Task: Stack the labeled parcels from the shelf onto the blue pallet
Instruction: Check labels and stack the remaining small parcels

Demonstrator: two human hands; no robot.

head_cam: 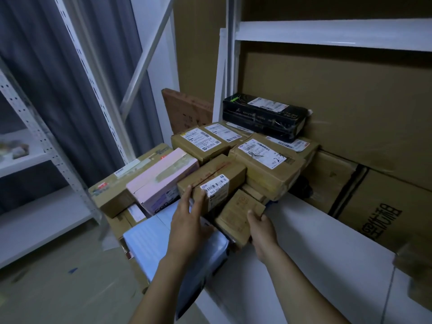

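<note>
**Stacking far along, unfinished**

Heaped already: many labelled parcels [266, 157], blue pallet unseen beneath. Left hand [187, 213], fingers straight, pressing barcoded box [215, 183] from 7 o'clock; right hand [261, 228] curled round small carton [238, 216] at 4 o'clock. Remaining shelf stock unclear.

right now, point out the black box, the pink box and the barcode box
black box [257, 121], head view, front side
pink box [152, 180], head view, top face
barcode box [210, 171], head view, top face

head camera looks down, close, over stacked parcels [233, 164] beside shelving [327, 36].
</note>
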